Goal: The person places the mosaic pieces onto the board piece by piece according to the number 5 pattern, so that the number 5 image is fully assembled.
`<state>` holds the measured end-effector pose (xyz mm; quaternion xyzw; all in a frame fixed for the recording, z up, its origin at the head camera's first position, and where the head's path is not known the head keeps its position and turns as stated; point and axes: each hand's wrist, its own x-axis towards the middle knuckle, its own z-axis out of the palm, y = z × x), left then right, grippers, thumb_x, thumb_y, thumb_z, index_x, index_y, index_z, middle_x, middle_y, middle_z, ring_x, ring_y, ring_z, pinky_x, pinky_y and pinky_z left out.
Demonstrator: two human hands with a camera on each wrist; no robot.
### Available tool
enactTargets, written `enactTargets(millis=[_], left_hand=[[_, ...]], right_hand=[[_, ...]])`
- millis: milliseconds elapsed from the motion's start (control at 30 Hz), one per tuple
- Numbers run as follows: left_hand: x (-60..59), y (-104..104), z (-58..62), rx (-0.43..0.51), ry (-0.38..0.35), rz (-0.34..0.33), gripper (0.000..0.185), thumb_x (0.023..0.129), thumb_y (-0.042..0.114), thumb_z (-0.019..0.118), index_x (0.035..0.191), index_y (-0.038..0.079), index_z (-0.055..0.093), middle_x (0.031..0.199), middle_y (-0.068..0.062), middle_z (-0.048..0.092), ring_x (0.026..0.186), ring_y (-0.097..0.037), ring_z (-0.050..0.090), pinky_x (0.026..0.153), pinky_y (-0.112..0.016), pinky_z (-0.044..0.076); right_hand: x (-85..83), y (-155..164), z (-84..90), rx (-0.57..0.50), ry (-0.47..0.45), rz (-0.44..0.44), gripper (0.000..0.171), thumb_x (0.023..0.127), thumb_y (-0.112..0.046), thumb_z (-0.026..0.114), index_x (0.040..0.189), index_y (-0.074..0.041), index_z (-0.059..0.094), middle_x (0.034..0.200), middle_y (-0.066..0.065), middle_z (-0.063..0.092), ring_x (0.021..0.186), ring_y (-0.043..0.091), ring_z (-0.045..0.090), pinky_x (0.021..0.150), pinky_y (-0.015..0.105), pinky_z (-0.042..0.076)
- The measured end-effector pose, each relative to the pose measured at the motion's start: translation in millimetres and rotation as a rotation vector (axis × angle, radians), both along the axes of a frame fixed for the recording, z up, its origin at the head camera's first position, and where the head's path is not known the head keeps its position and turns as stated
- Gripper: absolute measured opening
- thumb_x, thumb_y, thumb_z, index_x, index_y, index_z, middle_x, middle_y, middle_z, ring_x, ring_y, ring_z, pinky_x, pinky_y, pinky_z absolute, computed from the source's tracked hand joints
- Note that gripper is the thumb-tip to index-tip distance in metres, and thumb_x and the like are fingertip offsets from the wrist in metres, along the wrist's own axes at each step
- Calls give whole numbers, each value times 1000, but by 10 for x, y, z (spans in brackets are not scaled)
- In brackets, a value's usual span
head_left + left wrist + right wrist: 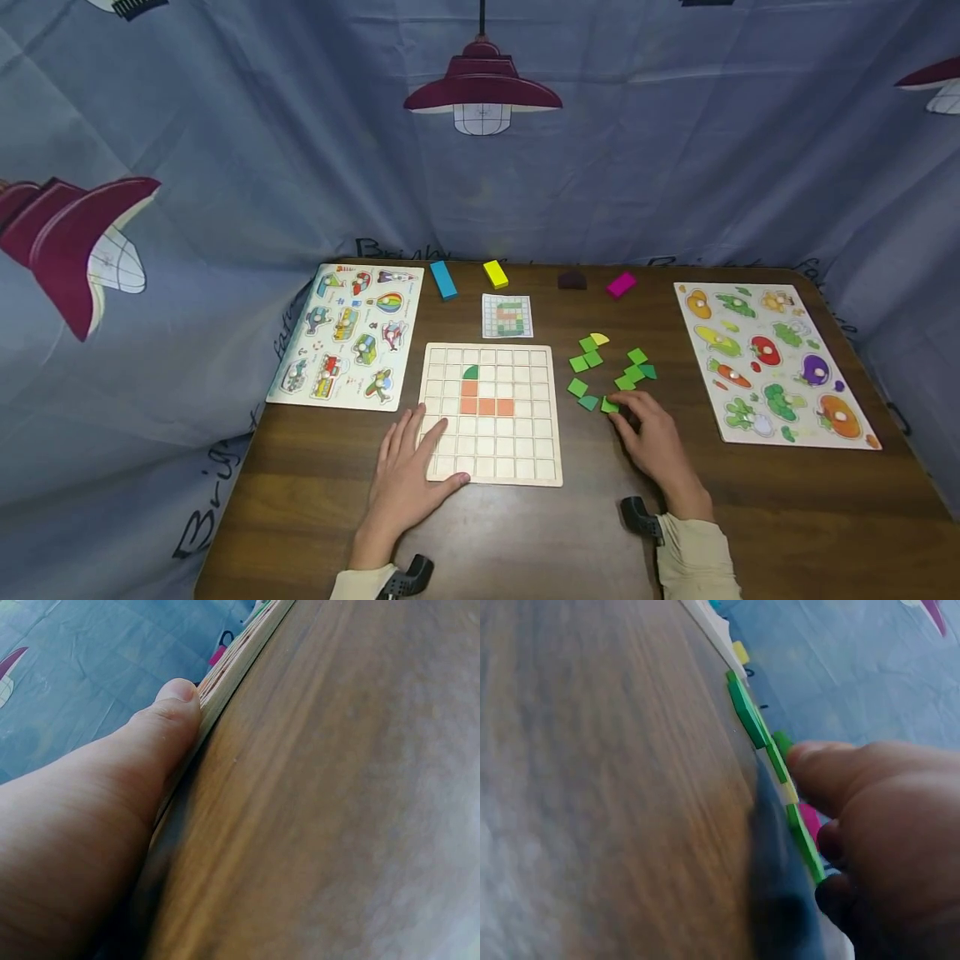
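Observation:
My left hand (pixel 407 473) rests with spread fingers at the left and lower edges of a pale wooden grid board (pixel 525 450). In the left wrist view its thumb (pixel 169 712) lies against the board's edge (pixel 244 667). Several orange squares (pixel 487 407) and a green rounded piece (pixel 471 372) sit in the grid. To the right, my right hand (pixel 658 443) pinches a green square tile (pixel 608 406) between thumb and fingers. Other green squares (pixel 577 387), darker green pieces (pixel 588 402) and a yellow rounded piece (pixel 599 339) lie loose around it.
A small pattern card (pixel 506 317) lies behind the board. Blue (pixel 443 281), yellow (pixel 496 274), dark (pixel 572 280) and magenta (pixel 621 285) blocks line the back. A vehicle puzzle (pixel 345 337) stands left, a vegetable puzzle (pixel 780 367) right.

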<state>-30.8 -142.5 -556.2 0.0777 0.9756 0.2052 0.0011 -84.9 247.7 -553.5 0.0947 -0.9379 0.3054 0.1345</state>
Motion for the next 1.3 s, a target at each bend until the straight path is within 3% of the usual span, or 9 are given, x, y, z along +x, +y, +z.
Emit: enactTargets(millis=[233,467,667,867,1100,1300], left_hand=[[0,2,13,12,28,-4,91,79,81,63,152,29,47,170,-7,23,157,-32,19,126,-55,17],[4,6,11,10,29,-2,91,79,80,64,152,29,48,170,-7,24,157,-33,19,126,-56,17],[5,11,11,7,22,-1,91,79,79,65,152,29,48,170,-8,23,157,-33,20,126,-56,17],[-3,5,34,2,3,2,92,80,80,63,154,29,46,171,-7,20,158,-32,18,127,-55,16],[-13,-4,33,3,-6,1,92,80,81,63,154,30,45,171,-6,20,158,-31,16,127,-55,15],[-18,-14,41,1,-12,1,91,80,80,63,154,30,45,171,-5,20,159,-30,15,127,-53,15]], right_hand=[[-80,-149,134,5,-6,14,27,90,-8,78,115,-7,71,116,11,68,109,32,66,91,54,56],[-304,-586,345,42,-39,136,24,91,-12,77,114,-11,73,119,9,67,110,29,66,88,49,58],[-539,-994,425,89,-111,254,19,94,-17,75,113,-14,73,121,4,67,98,21,65,80,38,56],[-745,-1353,431,134,-185,350,16,98,-22,70,113,-17,74,122,2,68,109,22,68,90,41,58],[-900,-1602,407,205,-225,355,20,99,-24,69,117,-18,74,122,1,68,112,22,68,97,43,58],[-935,-1672,381,226,-255,335,18,98,-21,70,115,-17,75,120,1,69,108,21,69,94,40,58]])
